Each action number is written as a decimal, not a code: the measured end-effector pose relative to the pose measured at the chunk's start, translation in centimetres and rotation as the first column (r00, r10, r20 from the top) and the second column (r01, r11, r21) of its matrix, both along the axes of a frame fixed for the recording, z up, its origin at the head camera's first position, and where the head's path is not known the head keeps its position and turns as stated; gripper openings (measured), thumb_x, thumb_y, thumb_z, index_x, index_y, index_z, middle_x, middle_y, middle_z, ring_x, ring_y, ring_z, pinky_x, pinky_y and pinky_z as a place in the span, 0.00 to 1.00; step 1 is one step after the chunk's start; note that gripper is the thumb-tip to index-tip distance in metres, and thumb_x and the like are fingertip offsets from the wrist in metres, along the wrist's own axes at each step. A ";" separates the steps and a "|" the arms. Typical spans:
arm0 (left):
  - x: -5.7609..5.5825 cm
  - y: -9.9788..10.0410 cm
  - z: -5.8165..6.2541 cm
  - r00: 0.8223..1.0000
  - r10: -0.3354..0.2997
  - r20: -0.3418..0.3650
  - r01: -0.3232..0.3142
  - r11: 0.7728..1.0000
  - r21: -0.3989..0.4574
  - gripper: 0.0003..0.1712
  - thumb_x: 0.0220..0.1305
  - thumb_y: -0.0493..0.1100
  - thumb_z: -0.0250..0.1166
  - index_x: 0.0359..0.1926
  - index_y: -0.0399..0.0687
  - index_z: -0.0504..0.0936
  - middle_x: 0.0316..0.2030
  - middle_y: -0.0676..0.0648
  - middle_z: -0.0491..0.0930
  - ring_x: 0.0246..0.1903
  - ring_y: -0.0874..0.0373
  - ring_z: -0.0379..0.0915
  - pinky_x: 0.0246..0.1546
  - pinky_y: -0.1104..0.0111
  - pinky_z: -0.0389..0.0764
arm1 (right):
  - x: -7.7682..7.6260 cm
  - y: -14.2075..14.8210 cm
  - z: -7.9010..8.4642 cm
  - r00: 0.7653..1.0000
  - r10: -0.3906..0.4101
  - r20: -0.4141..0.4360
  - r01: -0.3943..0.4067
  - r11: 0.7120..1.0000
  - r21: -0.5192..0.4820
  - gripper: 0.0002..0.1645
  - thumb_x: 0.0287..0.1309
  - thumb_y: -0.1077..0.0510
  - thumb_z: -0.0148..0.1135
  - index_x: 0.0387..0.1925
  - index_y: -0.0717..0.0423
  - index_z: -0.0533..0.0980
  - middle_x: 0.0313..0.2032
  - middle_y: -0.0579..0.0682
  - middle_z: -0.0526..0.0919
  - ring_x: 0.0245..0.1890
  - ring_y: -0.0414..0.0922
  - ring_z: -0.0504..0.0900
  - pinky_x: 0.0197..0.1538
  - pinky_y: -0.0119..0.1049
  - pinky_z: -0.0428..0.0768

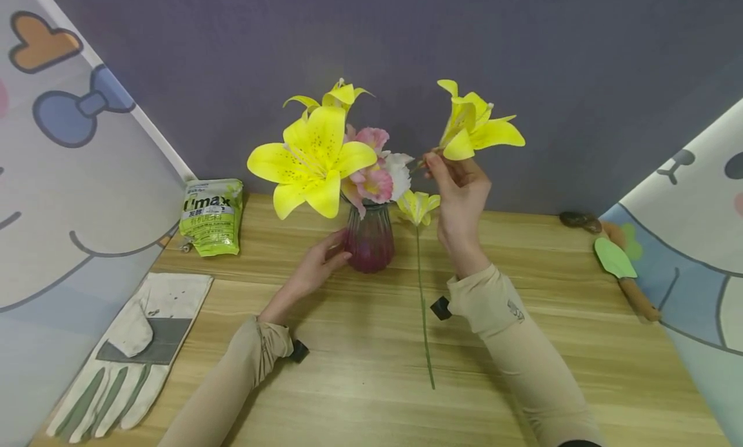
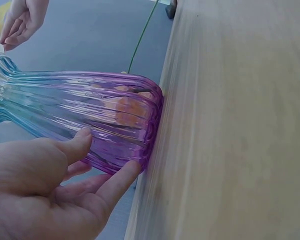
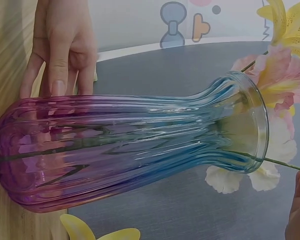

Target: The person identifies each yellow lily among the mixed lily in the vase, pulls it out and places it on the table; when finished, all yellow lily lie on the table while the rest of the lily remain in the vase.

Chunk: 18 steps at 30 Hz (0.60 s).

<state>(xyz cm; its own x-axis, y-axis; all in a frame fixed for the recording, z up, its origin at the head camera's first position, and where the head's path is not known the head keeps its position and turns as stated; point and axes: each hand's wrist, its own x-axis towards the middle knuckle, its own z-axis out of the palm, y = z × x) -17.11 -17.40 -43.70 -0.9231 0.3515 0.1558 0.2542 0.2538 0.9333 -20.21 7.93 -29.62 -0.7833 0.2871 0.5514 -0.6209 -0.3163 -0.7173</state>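
Left hand [image 1: 316, 266]: forearm extended forward low, fingers straight and relaxed, fingertips [image 2: 121, 175] and thumb in light contact. Right hand [image 1: 461, 198]: forearm raised steeply from the elbow, wrist upright, fingers curled with thumb and fingertips closed in a pinch. Both arms in beige sleeves

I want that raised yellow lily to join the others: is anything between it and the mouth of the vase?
Partly. The pink and white blooms and the big yellow lily already crowd the vase mouth, right beside the lily that the right hand holds. The left hand only steadies the vase low down.
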 end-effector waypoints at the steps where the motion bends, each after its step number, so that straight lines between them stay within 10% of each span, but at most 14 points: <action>1: 0.0 0.0 0.0 1.000 -0.001 0.003 0.001 1.000 -0.001 0.34 0.79 0.27 0.58 0.80 0.26 0.58 0.77 0.27 0.62 0.73 0.34 0.66 0.65 0.57 0.82 | 0.0 0.0 0.0 1.000 0.000 0.000 0.000 1.000 -0.006 0.02 0.68 0.71 0.70 0.40 0.65 0.86 0.36 0.54 0.89 0.35 0.45 0.88 0.41 0.34 0.89; 18: 0.0 -0.1 -0.2 1.000 -0.013 -0.001 0.013 1.000 0.021 0.34 0.80 0.27 0.58 0.80 0.26 0.58 0.75 0.25 0.65 0.70 0.32 0.70 0.63 0.59 0.83 | 0.2 0.4 0.5 0.998 -0.031 -0.053 0.026 0.994 -0.108 0.05 0.66 0.73 0.70 0.35 0.64 0.86 0.32 0.54 0.89 0.31 0.46 0.88 0.42 0.37 0.91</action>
<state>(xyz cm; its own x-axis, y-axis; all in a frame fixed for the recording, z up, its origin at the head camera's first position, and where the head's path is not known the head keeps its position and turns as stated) -17.12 -17.45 -43.92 -0.9185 0.3598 0.1640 0.2580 0.2309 0.9382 -20.03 8.33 -29.15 -0.7436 0.3686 0.5579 -0.6680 -0.3713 -0.6450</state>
